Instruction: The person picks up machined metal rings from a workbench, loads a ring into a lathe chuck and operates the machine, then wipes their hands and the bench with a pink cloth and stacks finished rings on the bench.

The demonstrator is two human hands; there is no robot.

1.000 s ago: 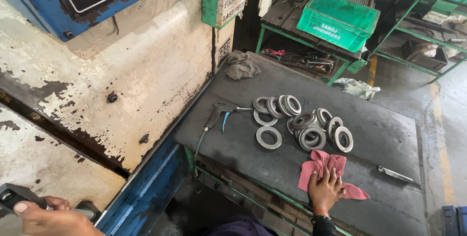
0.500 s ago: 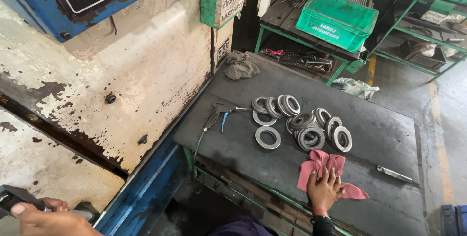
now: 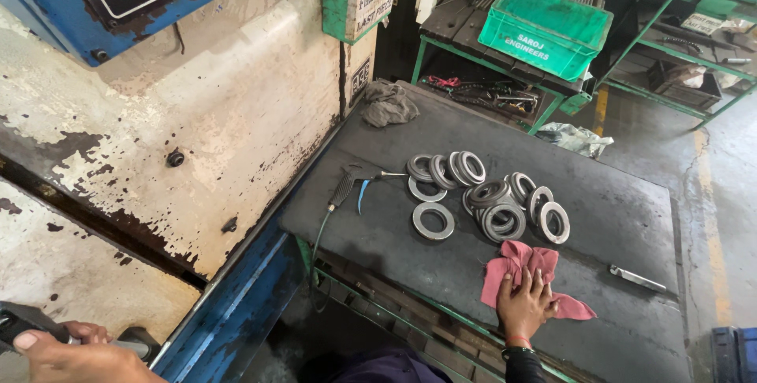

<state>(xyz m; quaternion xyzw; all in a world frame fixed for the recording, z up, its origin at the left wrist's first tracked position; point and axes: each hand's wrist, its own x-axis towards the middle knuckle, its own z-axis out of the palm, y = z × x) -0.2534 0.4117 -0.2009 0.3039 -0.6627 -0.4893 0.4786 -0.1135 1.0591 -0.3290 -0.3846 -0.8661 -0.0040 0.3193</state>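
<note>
Hands hold their places: right on the rag, left on the handle.

Over the last second almost nothing has moved. The right hand (image 3: 524, 304) still lies flat, fingers spread and open, on the pink rag (image 3: 520, 272) at the near edge of the desk (image 3: 623, 217), just beside the rings (image 3: 493, 198) heaped mid-desk. The left hand (image 3: 75, 351) stays closed around a dark handle (image 3: 27, 324) at the press (image 3: 197, 115), low left. The air gun (image 3: 347, 186) and the metal tool (image 3: 637, 278) lie untouched; the work looks paused.
</note>
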